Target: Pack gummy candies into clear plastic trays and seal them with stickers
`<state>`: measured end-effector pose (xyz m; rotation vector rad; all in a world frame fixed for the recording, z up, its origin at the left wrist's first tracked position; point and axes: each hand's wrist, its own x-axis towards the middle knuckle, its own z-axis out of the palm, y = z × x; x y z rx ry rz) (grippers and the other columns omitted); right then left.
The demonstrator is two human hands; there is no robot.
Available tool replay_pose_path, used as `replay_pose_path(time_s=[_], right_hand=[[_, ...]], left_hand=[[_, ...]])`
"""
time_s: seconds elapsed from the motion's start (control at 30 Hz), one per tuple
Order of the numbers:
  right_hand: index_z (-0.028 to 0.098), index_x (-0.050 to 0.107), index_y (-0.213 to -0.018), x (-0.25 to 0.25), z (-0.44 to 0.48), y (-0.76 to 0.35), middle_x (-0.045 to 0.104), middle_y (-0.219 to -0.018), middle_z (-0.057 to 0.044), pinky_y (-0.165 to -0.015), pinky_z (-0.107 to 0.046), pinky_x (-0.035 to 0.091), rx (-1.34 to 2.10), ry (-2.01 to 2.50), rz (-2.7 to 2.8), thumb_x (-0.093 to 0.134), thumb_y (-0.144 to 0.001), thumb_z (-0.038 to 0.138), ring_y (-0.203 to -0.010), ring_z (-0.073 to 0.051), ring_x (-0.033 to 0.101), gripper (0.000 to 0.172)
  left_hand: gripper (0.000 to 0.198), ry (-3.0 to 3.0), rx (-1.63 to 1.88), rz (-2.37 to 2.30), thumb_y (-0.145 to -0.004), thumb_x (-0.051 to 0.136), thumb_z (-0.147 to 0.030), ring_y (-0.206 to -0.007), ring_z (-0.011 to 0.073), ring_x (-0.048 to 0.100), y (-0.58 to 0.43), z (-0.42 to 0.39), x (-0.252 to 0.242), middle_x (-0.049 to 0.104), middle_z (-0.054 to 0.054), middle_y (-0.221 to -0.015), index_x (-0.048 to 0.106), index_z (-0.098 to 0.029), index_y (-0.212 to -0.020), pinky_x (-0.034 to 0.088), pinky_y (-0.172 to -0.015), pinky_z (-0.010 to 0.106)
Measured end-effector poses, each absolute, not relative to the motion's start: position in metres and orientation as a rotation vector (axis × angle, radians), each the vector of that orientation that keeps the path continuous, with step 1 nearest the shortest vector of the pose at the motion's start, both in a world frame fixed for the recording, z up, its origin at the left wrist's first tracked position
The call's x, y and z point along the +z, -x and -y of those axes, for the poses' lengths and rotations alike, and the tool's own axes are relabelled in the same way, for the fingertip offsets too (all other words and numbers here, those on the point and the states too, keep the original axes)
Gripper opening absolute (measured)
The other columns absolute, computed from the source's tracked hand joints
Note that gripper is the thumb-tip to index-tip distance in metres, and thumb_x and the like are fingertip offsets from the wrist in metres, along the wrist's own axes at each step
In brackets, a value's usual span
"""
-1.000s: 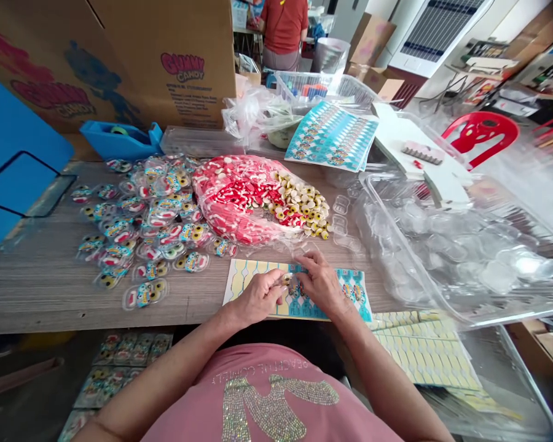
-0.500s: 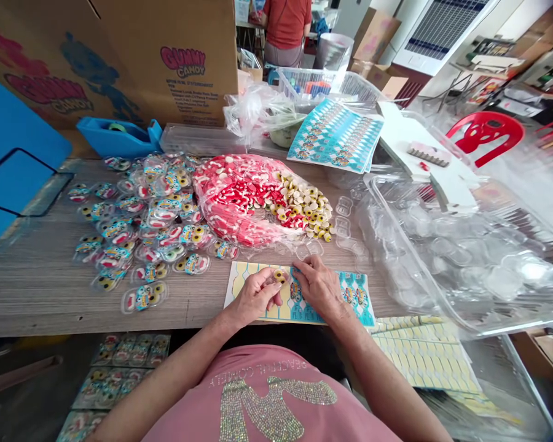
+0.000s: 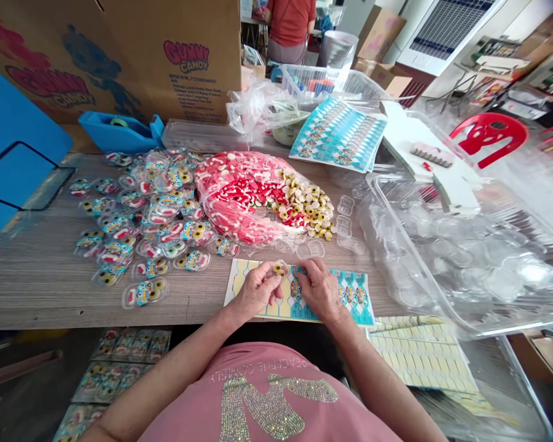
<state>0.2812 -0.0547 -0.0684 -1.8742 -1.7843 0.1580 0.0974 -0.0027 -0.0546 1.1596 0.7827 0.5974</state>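
The left hand (image 3: 257,288) is closing its thumb and fingers on a small clear candy pack (image 3: 279,268) and is holding it just above the sticker sheet (image 3: 354,293). This sheet is lying flat at the near edge of the table (image 3: 41,276), directly in front of the person. The right hand (image 3: 320,288) is resting on the same sheet, just beside the pack, with the fingers curling down to the paper. I cannot tell if they are pinching a sticker or only pressing.

Behind the hands, a big clear bag of red and white gummies (image 3: 244,196) is lying on the table, with yellow candies at its right side. To the left of the bag, many finished packs (image 3: 142,215) are spreading in a loose pile. To the right, a large clear bin (image 3: 442,258) is holding empty plastic shells. At the back, another person in a red shirt (image 3: 291,24) is standing well apart.
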Motion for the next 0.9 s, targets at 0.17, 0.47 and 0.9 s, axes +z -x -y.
replay_pose_path(time_s=[0.17, 0.47, 0.9], right_hand=[[0.019, 0.071, -0.104, -0.066, 0.055, -0.283, 0.062, -0.107, -0.011, -0.063, -0.029, 0.049, 0.16, 1.908, 1.799, 0.053, -0.093, 0.027, -0.079, -0.019, 0.063, 0.023], [0.02, 0.072, -0.09, -0.068, 0.059, -0.278, 0.066, -0.098, -0.009, -0.065, -0.027, 0.048, 0.099, 1.859, 1.849, 0.05, -0.094, 0.022, -0.078, -0.018, 0.063, 0.023], [0.018, 0.062, -0.084, -0.061, 0.043, -0.275, 0.063, -0.092, -0.009, -0.059, -0.029, 0.037, 0.079, 2.092, 1.905, 0.045, -0.092, 0.011, -0.073, -0.019, 0.058, 0.02]], left_hand=[[0.035, -1.163, 0.609, -0.796, -0.087, 0.058, -0.041, -0.043, 0.0092, 0.047, -0.097, 0.004, -0.055, 0.061, -0.001, -0.057, 0.061, -0.012, -0.107, 0.035, -0.043, 0.021], [0.032, -1.177, 0.595, -0.828, -0.085, 0.06, -0.038, -0.04, 0.0089, 0.046, -0.103, 0.004, -0.052, 0.061, -0.001, -0.056, 0.062, -0.013, -0.104, 0.035, -0.042, 0.021], [0.033, -1.051, 0.58, -0.785, -0.082, 0.064, -0.042, -0.04, 0.0085, 0.047, -0.106, -0.007, -0.047, 0.062, 0.0, -0.056, 0.06, -0.014, -0.099, 0.034, -0.041, 0.02]])
